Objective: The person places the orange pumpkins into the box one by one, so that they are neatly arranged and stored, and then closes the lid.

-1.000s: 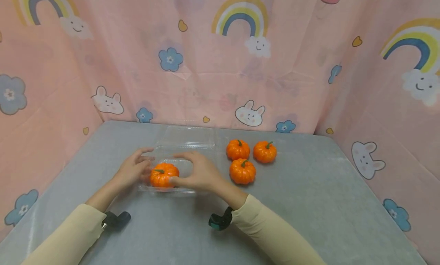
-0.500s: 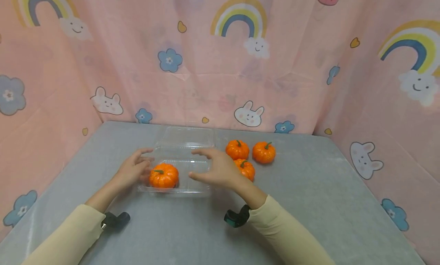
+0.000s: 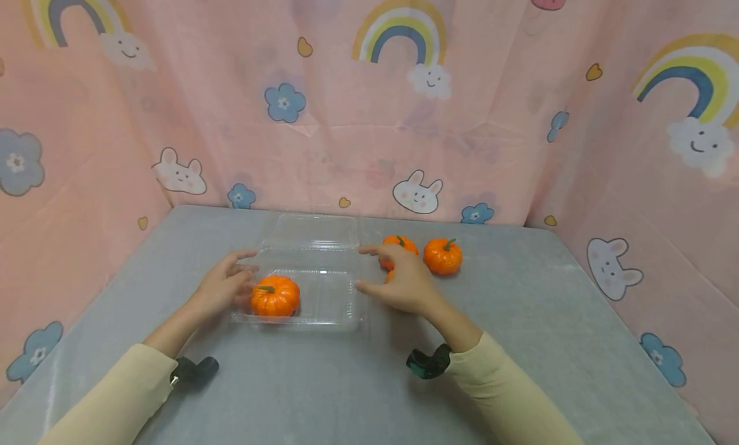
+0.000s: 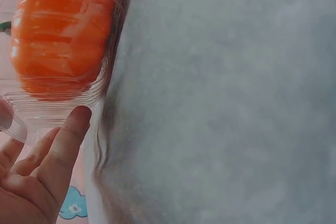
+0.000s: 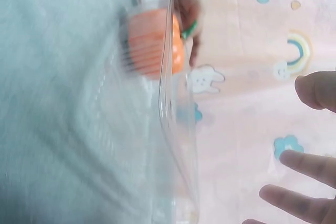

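One orange mini pumpkin [image 3: 276,297] in the head view is already inside the clear clamshell container [image 3: 326,297], just beside the left hand [image 3: 222,285]; the lid [image 3: 316,230] is open, beyond both hands. Three remain outside: the rear pumpkin [image 3: 405,244] beyond the right hand [image 3: 404,281], the right-hand pumpkin [image 3: 442,257] to its right, the front pumpkin [image 3: 389,276] mostly hidden by it. The work seems at an early stage.

From the left wrist, the left fingers are rather straight, apparently touching the container, without any pumpkin.

From the right wrist, thumb and fingers are widely apart, holding nothing.

Head view forward-down, wrist views close; boxed pumpkin [image 3: 280,299] shared
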Demonstrator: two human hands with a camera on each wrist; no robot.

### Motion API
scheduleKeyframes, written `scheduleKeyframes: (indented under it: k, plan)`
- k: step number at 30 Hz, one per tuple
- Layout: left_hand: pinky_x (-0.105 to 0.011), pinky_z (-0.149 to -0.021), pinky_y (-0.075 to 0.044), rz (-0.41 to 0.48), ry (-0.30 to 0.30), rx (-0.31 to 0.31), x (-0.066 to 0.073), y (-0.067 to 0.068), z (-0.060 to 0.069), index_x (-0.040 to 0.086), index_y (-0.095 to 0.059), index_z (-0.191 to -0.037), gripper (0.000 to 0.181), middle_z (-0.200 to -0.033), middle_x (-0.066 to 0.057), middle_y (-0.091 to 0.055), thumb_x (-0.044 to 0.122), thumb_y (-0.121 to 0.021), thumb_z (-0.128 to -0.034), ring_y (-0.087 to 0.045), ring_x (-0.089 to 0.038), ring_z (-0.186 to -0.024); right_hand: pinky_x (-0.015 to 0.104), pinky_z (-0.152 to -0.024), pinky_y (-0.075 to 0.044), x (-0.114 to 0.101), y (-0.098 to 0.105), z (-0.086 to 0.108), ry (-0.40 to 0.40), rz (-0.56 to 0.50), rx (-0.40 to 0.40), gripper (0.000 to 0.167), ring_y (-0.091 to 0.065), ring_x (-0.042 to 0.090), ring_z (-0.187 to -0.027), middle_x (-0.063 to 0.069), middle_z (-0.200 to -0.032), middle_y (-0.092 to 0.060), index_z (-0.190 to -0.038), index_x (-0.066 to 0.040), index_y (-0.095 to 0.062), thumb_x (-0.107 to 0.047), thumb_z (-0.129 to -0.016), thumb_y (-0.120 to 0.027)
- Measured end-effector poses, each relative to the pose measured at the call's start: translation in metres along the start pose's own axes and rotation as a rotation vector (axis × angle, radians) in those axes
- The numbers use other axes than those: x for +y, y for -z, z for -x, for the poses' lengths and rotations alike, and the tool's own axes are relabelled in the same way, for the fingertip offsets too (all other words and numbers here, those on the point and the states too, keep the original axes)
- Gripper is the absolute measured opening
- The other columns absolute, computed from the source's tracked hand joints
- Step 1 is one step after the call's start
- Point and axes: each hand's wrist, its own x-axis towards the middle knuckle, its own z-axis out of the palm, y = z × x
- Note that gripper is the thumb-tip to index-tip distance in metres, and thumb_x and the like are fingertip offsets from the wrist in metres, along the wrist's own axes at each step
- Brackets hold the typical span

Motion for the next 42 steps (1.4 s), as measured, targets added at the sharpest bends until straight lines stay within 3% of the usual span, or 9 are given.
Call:
scheduleKeyframes:
  k: [7, 17, 33, 42]
  plan:
    - [-0.04, -0.081, -0.059, 0.006, -0.008, -0.005, 0.002, 0.002, -0.003, 0.009, -0.028, -0.149, 0.05, -0.144, -0.029, -0.043, 0.02, -0.04, -0.1016, -0.06, -0.042, -0.114, 0.052, -0.098, -0.048, 0.018, 0.013, 0.001, -0.027, 0.014, 0.022, 0.054, -0.058, 0.031, -0.119, 0.002, -0.135, -0.058, -0.126, -0.025, -0.062, -0.041, -0.077, -0.077]
    - [-0.041, -0.081, -0.059, 0.008, -0.004, -0.01, 0.002, 0.003, -0.002, 0.009, -0.026, -0.15, 0.052, -0.144, -0.029, -0.042, 0.021, -0.041, -0.1016, -0.06, -0.042, -0.114, 0.054, -0.097, -0.048, 0.044, 0.012, 0.002, -0.047, 0.04, 0.041, 0.056, -0.056, 0.034, -0.118, 0.009, -0.135, -0.057, -0.126, -0.013, -0.061, -0.039, -0.079, -0.075]
    - [-0.041, -0.081, -0.059, 0.014, 0.011, -0.007, 0.0, 0.0, 0.0, 0.01, -0.027, -0.15, 0.051, -0.144, -0.029, -0.042, 0.02, -0.04, -0.1015, -0.059, -0.043, -0.115, 0.054, -0.096, -0.048, 0.079, 0.004, 0.006, -0.187, 0.052, -0.011, 0.056, -0.054, 0.036, -0.117, 0.012, -0.132, -0.056, -0.125, -0.013, -0.061, -0.04, -0.077, -0.076]
    - [-0.041, -0.081, -0.059, 0.016, 0.015, 0.003, -0.002, -0.002, 0.0, 0.01, -0.027, -0.15, 0.051, -0.144, -0.029, -0.043, 0.02, -0.04, -0.1013, -0.059, -0.042, -0.115, 0.054, -0.097, -0.048, 0.087, 0.001, 0.005, -0.21, 0.042, -0.036, 0.057, -0.057, 0.035, -0.115, 0.01, -0.131, -0.06, -0.126, -0.013, -0.061, -0.037, -0.078, -0.076]
